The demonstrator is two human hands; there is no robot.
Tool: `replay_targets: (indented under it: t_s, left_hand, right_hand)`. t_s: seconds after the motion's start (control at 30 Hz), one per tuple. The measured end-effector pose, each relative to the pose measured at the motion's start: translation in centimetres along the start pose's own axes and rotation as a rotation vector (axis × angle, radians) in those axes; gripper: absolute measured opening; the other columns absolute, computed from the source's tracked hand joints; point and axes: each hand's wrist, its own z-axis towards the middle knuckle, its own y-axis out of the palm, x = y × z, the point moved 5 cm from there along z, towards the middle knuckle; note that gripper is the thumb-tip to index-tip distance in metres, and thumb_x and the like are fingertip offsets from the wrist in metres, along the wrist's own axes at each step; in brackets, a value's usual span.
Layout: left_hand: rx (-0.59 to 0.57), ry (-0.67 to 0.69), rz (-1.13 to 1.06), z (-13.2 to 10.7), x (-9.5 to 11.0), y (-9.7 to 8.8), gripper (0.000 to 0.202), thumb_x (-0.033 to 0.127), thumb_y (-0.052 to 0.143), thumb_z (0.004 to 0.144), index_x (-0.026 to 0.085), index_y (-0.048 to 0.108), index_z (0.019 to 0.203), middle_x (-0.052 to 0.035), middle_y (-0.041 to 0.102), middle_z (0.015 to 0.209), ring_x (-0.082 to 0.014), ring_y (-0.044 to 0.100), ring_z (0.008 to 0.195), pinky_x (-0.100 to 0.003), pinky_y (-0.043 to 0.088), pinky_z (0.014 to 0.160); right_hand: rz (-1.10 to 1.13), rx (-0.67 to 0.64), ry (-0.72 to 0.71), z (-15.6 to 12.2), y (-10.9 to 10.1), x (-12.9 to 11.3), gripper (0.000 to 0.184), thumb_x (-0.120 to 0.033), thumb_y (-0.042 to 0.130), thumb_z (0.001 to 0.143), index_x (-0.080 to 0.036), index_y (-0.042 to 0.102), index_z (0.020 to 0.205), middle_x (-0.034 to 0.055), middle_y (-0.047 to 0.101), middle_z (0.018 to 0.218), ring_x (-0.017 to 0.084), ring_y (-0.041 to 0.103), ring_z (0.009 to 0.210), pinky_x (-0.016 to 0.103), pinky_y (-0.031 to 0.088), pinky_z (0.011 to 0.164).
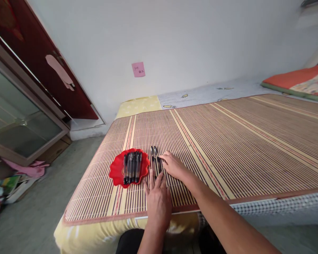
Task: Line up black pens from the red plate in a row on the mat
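Observation:
Two black pens with clear barrels, a left one (153,162) and a right one (159,163), lie side by side on the striped mat (201,151), caps at the far end. My left hand (158,199) rests flat with fingers spread, its fingertips at the near ends of these pens and partly covering them. From the right, my right hand (173,165) has its bent fingers drawn together at the right pen's side, by the cap; the exact grip is partly hidden. Left of both hands, a red scalloped dish (116,171) holds several similar black pens (133,167) in a row.
The mat covers a bed with a yellow sheet (140,104) showing at its end. Orange folded bedding (294,77) lies at the far right. A pink note (138,69) is on the wall. To the left are a glass-panelled door (18,109) and items on the floor.

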Motion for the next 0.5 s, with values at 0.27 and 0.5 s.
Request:
replay_targets:
  t_s: [0.27,0.5]
  left_hand:
    - [0.005,0.024,0.010,-0.03,0.15,-0.06,0.045,0.015,0.046,0.097,0.018,0.060,0.140,-0.0089,0.057,0.151,-0.0337,0.026,0.154,-0.067,0.025,0.121]
    - [-0.013,0.052,0.004,-0.05,0.40,-0.11,0.044,0.017,0.045,0.098,0.016,0.059,0.141,-0.0099,0.056,0.152,-0.0351,0.027,0.154,-0.070,0.024,0.120]
  right_hand:
    - [0.007,-0.012,0.023,-0.08,-0.10,-0.12,0.043,-0.019,0.058,0.093,-0.014,0.064,0.135,0.0136,0.060,0.130,0.021,0.062,0.113,0.030,0.046,0.099]
    - [0.018,-0.008,0.028,-0.21,-0.01,0.01,0.044,-0.021,0.057,0.095,-0.015,0.063,0.137,0.0134,0.058,0.132,0.021,0.062,0.114,0.030,0.047,0.099]
